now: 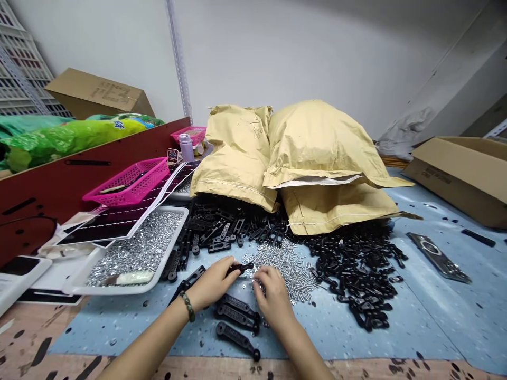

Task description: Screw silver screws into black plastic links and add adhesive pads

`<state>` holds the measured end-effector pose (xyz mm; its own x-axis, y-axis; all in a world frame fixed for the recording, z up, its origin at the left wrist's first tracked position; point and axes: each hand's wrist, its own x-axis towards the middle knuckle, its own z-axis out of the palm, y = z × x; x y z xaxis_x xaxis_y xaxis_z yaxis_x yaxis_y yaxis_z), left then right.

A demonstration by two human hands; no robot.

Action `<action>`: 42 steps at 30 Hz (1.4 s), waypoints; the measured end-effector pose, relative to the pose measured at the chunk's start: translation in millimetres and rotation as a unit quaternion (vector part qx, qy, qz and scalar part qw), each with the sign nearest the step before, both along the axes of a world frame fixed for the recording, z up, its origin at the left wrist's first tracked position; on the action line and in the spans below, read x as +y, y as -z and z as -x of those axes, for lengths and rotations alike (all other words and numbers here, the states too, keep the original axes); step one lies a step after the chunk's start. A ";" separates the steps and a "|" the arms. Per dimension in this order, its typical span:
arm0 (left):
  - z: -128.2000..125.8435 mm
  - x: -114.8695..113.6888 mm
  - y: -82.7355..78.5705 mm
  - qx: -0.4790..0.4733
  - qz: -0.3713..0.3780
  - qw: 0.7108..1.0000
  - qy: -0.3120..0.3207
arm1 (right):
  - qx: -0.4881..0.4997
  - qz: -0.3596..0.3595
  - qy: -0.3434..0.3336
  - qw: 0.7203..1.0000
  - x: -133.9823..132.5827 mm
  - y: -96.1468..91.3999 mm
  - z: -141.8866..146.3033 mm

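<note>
Black plastic link pinched in my left hand — my right hand curls over silver screws, grip unclear — three more links just below

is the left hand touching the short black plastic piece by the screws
Touching. The head view shows the left hand with its fingers closed on the short black plastic piece, just beside the silver screws.

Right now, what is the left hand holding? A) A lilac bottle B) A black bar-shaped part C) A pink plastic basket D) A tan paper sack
B. The left hand closes around a black bar-shaped part, whose end shows past the fingertips.
</note>
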<state>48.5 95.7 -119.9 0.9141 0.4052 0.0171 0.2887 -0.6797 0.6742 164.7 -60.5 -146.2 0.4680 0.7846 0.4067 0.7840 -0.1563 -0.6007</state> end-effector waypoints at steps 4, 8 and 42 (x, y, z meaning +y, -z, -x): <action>1.2 -3.3 4.2 0.013 -0.026 0.996 0.084 | -0.019 0.019 -0.035 0.999 -12.4 3.3 -5.3; 9.5 -2.9 4.3 0.033 -0.049 0.991 0.122 | -0.062 0.040 -0.082 0.994 -18.3 12.4 4.6; -35.4 -29.9 -22.5 -0.019 0.106 0.994 0.028 | 0.069 0.000 0.160 0.985 -60.8 -5.6 -89.9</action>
